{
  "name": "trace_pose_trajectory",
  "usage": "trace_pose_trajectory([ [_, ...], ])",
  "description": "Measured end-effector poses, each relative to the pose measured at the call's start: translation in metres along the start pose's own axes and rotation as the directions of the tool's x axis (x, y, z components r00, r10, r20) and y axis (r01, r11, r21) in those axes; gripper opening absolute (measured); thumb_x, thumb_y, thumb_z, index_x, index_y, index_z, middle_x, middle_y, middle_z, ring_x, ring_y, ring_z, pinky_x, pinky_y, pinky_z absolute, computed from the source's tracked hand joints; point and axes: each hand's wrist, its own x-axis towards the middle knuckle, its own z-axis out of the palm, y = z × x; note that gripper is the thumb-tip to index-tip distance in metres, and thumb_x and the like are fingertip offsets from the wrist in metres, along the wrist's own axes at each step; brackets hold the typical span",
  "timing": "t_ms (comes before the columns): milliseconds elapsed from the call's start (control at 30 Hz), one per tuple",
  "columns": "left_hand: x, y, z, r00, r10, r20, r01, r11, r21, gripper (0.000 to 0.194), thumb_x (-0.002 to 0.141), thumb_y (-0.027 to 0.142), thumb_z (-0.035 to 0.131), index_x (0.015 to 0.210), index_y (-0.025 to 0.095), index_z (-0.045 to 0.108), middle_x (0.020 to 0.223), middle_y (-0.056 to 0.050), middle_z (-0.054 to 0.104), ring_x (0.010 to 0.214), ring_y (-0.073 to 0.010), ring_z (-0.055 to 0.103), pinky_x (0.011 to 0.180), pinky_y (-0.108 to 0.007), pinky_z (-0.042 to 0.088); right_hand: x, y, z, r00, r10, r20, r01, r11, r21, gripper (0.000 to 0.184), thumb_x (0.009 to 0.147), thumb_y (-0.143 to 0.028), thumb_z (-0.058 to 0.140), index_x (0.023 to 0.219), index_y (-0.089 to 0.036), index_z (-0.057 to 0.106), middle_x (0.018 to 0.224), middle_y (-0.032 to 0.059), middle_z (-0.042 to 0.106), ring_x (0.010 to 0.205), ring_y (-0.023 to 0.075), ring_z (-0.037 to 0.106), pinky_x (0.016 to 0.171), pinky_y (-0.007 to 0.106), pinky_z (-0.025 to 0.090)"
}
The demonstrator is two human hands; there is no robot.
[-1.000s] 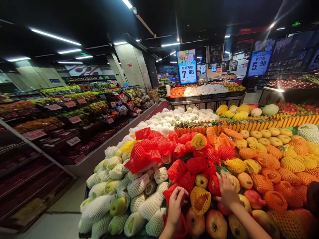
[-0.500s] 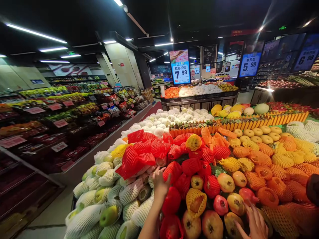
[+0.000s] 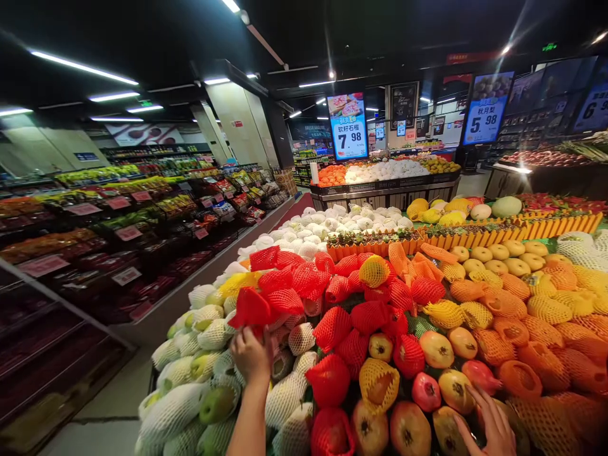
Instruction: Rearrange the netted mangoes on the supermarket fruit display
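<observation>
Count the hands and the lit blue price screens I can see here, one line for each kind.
Hands: 2 (left hand gripping a red foam net; right hand open, fingers spread)
Price screens: 3 (7.98 screen; 5.98 screen; cut-off screen at the right edge)
Total: 5

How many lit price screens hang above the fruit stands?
3. One reading 7.98 hangs over the middle stand, one reading 5.98 is further right, and a third is cut by the right edge. More may be hidden beyond the frame.
</observation>
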Motion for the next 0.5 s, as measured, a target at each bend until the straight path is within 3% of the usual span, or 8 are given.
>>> trace_pose_trajectory([
  [133, -0.045, 0.05, -0.029, 0.989, -0.125, 0.074, 0.141, 0.947, -0.287, 0.048, 0.084, 0.058, 0.047, 0.104, 0.014, 0.05, 0.096, -0.015, 0.063, 0.085, -0.0292, 0.062, 0.08, -0.045, 0.052, 0.025, -0.036, -0.003, 0.998, -0.062, -0.022, 0.065, 0.986, 0.156, 0.059, 0.084, -0.044, 0.057, 0.141, -0.04, 0.043, 0.13, 0.0072, 0.062, 0.116, 0.0366, 0.061, 0.092, 0.062, 0.055],
  [167, -0.061, 0.065, -0.036, 0.981, -0.122, 0.152, 0.171, 0.915, -0.367, 0.045, 0.084, 0.058, 0.049, 0.099, 0.016, 0.05, 0.091, -0.011, 0.062, 0.08, -0.0271, 0.062, 0.077, -0.043, 0.052, 0.032, -0.048, -0.006, 0.997, -0.072, -0.004, 0.071, 0.974, 0.215, 0.056, 0.084, -0.042, 0.058, 0.138, -0.039, 0.046, 0.129, 0.0062, 0.063, 0.116, 0.0348, 0.062, 0.092, 0.059, 0.056],
  [233, -0.095, 0.095, -0.049, 0.949, -0.003, 0.315, 0.176, 0.834, -0.523, 0.039, 0.086, 0.055, 0.048, 0.097, 0.018, 0.049, 0.09, -0.009, 0.062, 0.082, -0.0249, 0.061, 0.077, -0.04, 0.051, 0.044, -0.075, -0.013, 0.995, -0.059, 0.078, 0.03, 0.941, 0.338, 0.048, 0.085, -0.037, 0.059, 0.132, -0.038, 0.053, 0.128, 0.0038, 0.064, 0.116, 0.0305, 0.063, 0.096, 0.051, 0.057],
  [300, -0.127, 0.12, -0.059, 0.864, 0.202, 0.462, 0.21, 0.688, -0.695, 0.035, 0.091, 0.049, 0.044, 0.108, 0.018, 0.049, 0.104, -0.011, 0.062, 0.096, -0.0246, 0.061, 0.086, -0.039, 0.051, 0.055, -0.101, -0.022, 0.985, -0.022, 0.17, -0.051, 0.907, 0.418, 0.042, 0.087, -0.034, 0.059, 0.128, -0.039, 0.056, 0.129, 0.0017, 0.063, 0.119, 0.0283, 0.061, 0.101, 0.049, 0.054],
  [367, -0.152, 0.139, -0.067, 0.767, 0.35, 0.538, 0.288, 0.562, -0.776, 0.029, 0.094, 0.042, 0.043, 0.113, 0.02, 0.047, 0.117, -0.012, 0.06, 0.108, -0.0235, 0.059, 0.094, -0.038, 0.049, 0.064, -0.122, -0.035, 0.985, -0.012, 0.173, -0.069, 0.887, 0.456, 0.043, 0.088, -0.033, 0.057, 0.13, -0.041, 0.055, 0.132, 0.0012, 0.061, 0.124, 0.0282, 0.058, 0.103, 0.051, 0.052],
  [433, -0.166, 0.152, -0.073, 0.697, 0.448, 0.56, 0.334, 0.488, -0.806, 0.02, 0.095, 0.035, 0.043, 0.107, 0.02, 0.047, 0.122, -0.012, 0.058, 0.111, -0.0218, 0.059, 0.095, -0.036, 0.048, 0.072, -0.134, -0.05, 0.993, -0.028, 0.117, -0.03, 0.886, 0.464, 0.047, 0.09, -0.031, 0.055, 0.135, -0.043, 0.05, 0.138, 0.0015, 0.057, 0.129, 0.028, 0.054, 0.106, 0.053, 0.049],
  [500, -0.174, 0.159, -0.078, 0.653, 0.542, 0.529, 0.319, 0.436, -0.841, 0.011, 0.095, 0.029, 0.042, 0.1, 0.021, 0.046, 0.121, -0.011, 0.059, 0.107, -0.0196, 0.06, 0.092, -0.033, 0.049, 0.077, -0.137, -0.066, 0.995, -0.06, 0.084, 0.019, 0.904, 0.427, 0.054, 0.09, -0.029, 0.053, 0.141, -0.042, 0.044, 0.143, 0.0023, 0.052, 0.133, 0.0276, 0.05, 0.108, 0.051, 0.047],
])
